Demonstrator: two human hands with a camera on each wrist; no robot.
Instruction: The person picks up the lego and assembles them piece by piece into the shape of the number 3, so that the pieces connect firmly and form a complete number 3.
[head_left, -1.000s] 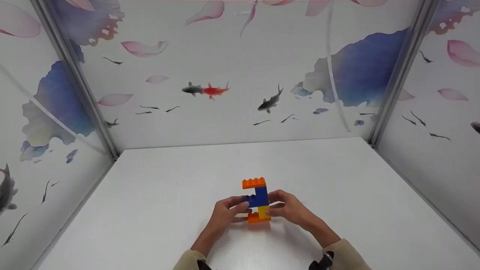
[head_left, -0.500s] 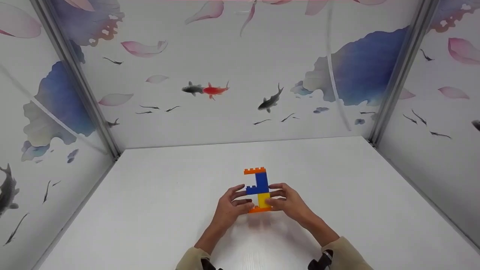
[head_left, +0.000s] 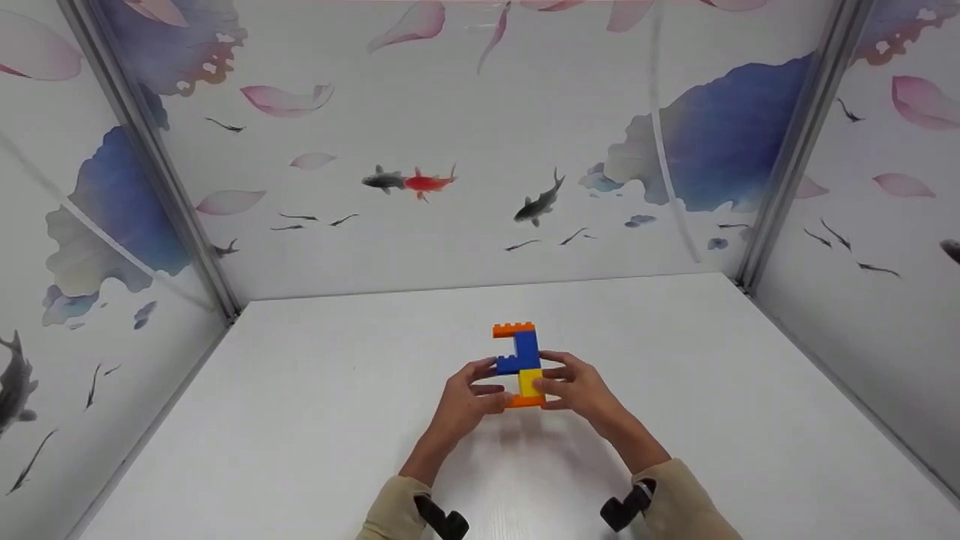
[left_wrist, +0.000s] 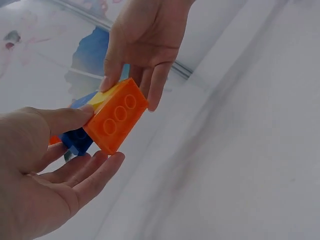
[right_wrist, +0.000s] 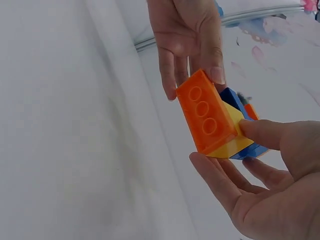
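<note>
Both hands hold up a small stack of toy building bricks. Its bottom orange brick (head_left: 525,402) carries a yellow brick (head_left: 529,383), then a lower blue brick (head_left: 508,365) jutting left, an upper blue part (head_left: 527,347) and a top orange brick (head_left: 513,330). My left hand (head_left: 465,397) pinches the left end of the bottom orange brick, thumb in front. From the other side my right hand (head_left: 589,388) grips the yellow brick, its thumb on the front face. Both wrist views show the orange underside (left_wrist: 117,116) with round tubes, facing the cameras.
A white table (head_left: 337,390) lies below, with a soft shadow under the hands. Printed white panels (head_left: 450,247) with fish and petals enclose the back and sides, joined by metal posts (head_left: 150,161). Black straps with camera mounts (head_left: 442,517) sit at the sleeve cuffs.
Both hands have carried the brick stack forward, away from the body, and it has tipped more upright. The left thumb has shifted from the lower blue brick down to the bottom orange one.
</note>
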